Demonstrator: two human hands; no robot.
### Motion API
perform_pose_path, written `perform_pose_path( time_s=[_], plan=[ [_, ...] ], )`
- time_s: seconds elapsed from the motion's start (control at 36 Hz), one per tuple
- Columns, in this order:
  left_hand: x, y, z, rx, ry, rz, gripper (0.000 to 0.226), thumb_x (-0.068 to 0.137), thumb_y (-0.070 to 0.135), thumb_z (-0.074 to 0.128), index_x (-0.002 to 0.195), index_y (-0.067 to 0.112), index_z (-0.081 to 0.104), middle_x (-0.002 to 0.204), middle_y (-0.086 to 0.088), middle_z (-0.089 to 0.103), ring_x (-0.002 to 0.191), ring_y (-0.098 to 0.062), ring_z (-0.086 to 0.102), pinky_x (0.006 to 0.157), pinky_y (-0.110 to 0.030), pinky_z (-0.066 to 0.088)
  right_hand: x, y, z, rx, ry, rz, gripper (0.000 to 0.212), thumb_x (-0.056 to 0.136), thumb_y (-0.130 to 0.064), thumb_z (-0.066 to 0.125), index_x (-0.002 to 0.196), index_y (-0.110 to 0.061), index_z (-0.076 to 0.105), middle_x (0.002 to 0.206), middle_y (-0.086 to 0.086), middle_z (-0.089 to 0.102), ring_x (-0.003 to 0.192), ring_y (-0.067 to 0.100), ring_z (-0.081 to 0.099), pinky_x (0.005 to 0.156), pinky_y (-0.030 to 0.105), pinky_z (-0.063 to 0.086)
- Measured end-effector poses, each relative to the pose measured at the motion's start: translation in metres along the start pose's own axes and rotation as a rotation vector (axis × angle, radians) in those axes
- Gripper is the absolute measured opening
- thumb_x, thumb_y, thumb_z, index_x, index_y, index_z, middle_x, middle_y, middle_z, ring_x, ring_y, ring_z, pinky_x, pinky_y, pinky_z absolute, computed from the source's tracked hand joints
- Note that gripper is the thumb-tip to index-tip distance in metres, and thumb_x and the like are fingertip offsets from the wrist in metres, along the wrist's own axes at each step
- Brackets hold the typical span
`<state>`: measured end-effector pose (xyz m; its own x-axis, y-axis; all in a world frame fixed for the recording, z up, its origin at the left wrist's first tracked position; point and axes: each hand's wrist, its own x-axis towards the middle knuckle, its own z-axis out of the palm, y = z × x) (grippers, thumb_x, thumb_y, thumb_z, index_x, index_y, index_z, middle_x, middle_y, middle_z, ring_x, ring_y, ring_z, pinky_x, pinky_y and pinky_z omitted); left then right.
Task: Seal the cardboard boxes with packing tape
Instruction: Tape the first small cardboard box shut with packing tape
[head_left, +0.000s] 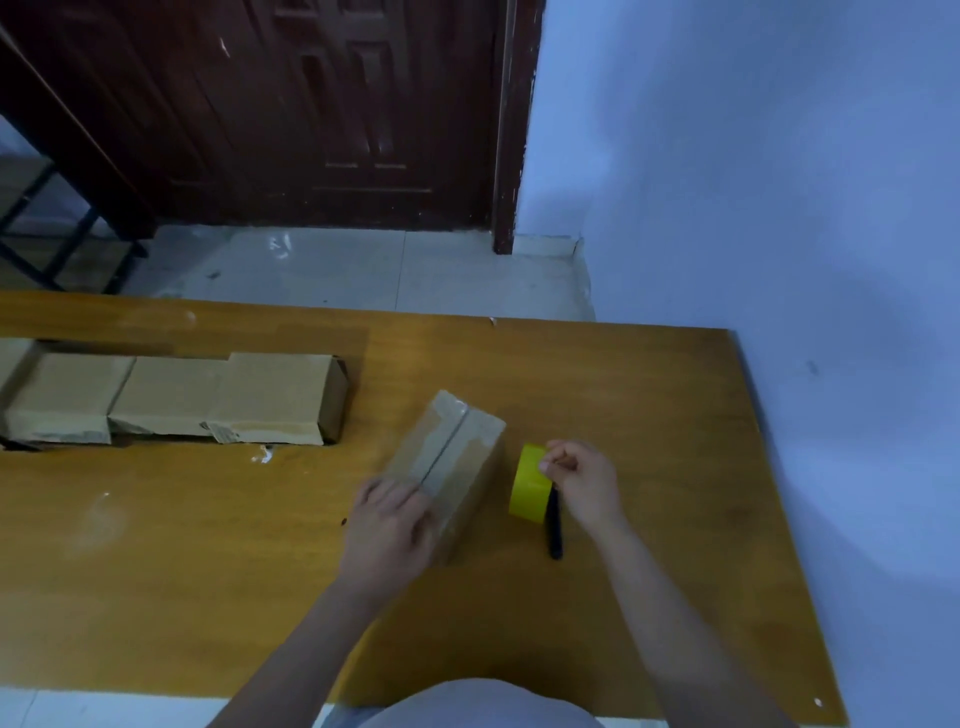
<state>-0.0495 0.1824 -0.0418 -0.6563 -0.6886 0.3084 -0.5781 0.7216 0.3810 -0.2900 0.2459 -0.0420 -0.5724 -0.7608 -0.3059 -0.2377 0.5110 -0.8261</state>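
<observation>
The box lay mid-counter, light and stiff-walled; the left hand pressed its near end with a relaxed grip. Just right of the box, the right hand seemingly pinched the tape roll, best held by its rim.

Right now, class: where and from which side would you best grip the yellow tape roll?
Probably from above, across its flat sides: the yellow tape roll stands on edge beside the box, with a black pen on its right.
</observation>
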Motion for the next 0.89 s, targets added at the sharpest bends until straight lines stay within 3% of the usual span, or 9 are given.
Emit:
perform_pose_path(
  time_s=[0.08,0.17,0.33,0.44,0.5,0.58,0.64,0.75,0.89],
  plan=[
    [0.01,0.011,0.003,0.178,-0.138,-0.283,0.056,0.073,0.057,0.047,0.106,0.012,0.059,0.11,-0.01,0.057,0.102,-0.031,0.05,0.094,-0.049,0.039,-0.005,-0.006,0.0,0.005,0.049,-0.003,0.032,0.081,0.0,0.067,0.062,-0.025,0.058,0.105,0.004,0.06,0.084,0.018,0.057,0.074,0.026,0.041],
    [0.021,0.014,0.012,0.248,-0.479,-0.408,0.105,0.067,0.083,0.047,0.145,0.017,0.024,0.148,-0.014,0.026,0.135,-0.037,0.027,0.11,-0.057,0.018,-0.008,-0.011,0.001,0.017,0.104,0.014,0.032,0.082,0.0,0.066,0.062,-0.024,0.059,0.106,0.005,0.061,0.085,0.019,0.058,0.075,0.03,0.046],
    [0.029,-0.016,-0.003,0.292,-0.468,-0.241,0.102,0.068,0.067,0.063,0.146,0.025,0.012,0.147,-0.01,0.024,0.132,-0.032,0.029,0.108,-0.049,0.026,-0.019,-0.031,-0.011,-0.039,0.162,-0.008,0.032,0.082,-0.004,0.067,0.062,-0.026,0.057,0.104,0.0,0.061,0.077,0.014,0.057,0.074,0.027,0.042],
    [0.031,-0.05,-0.015,0.296,-0.507,-0.067,0.112,0.059,0.059,0.078,0.136,0.028,0.002,0.149,-0.012,0.029,0.137,-0.034,0.023,0.111,-0.062,0.014,-0.029,-0.052,-0.02,0.012,0.138,-0.026,0.028,0.082,0.0,0.065,0.065,-0.022,0.059,0.105,0.002,0.066,0.077,0.009,0.058,0.072,0.025,0.045],
    [0.033,-0.065,-0.02,0.309,-0.538,0.0,0.12,0.049,0.068,0.078,0.141,0.026,0.014,0.15,-0.014,0.031,0.138,-0.033,0.013,0.11,-0.067,0.005,-0.037,-0.068,-0.023,0.036,0.096,-0.052,0.025,0.082,0.0,0.065,0.066,-0.018,0.06,0.102,0.004,0.069,0.084,0.004,0.06,0.073,0.02,0.044],
    [0.044,-0.058,-0.039,0.001,-0.465,0.011,0.108,0.058,0.092,0.041,0.147,0.033,0.021,0.159,-0.002,-0.002,0.143,-0.021,-0.017,0.11,-0.045,-0.023,-0.049,-0.094,-0.022,0.022,0.008,-0.122,0.025,0.081,-0.004,0.066,0.066,-0.023,0.061,0.098,-0.004,0.07,0.1,0.009,0.062,0.088,0.029,0.042],
    [0.057,-0.033,-0.058,-0.366,-0.389,-0.007,0.098,0.064,0.094,0.025,0.144,0.037,0.025,0.155,0.012,0.004,0.143,-0.008,-0.01,0.114,-0.031,-0.008,-0.055,-0.107,-0.017,-0.105,-0.025,-0.198,0.029,0.08,-0.011,0.068,0.062,-0.034,0.06,0.096,-0.016,0.068,0.108,0.008,0.057,0.105,0.043,0.031],
    [0.081,0.015,-0.092,-0.623,-0.282,0.142,0.052,0.085,0.061,0.053,0.125,0.026,0.054,0.121,0.018,0.046,0.119,0.006,0.03,0.096,0.002,0.018,-0.066,-0.141,-0.006,-0.24,-0.012,-0.287,0.031,0.083,-0.016,0.065,0.064,-0.037,0.052,0.087,-0.02,0.062,0.107,0.014,0.055,0.11,0.056,0.02],
    [0.094,0.024,-0.116,-0.537,-0.151,0.154,0.026,0.086,0.039,0.066,0.099,0.017,0.068,0.09,0.013,0.057,0.087,-0.002,0.049,0.07,-0.011,0.035,-0.082,-0.172,0.003,-0.278,0.107,-0.354,0.028,0.088,-0.008,0.056,0.07,-0.029,0.049,0.093,-0.003,0.069,0.102,0.015,0.059,0.116,0.041,-0.001]
  ],
)
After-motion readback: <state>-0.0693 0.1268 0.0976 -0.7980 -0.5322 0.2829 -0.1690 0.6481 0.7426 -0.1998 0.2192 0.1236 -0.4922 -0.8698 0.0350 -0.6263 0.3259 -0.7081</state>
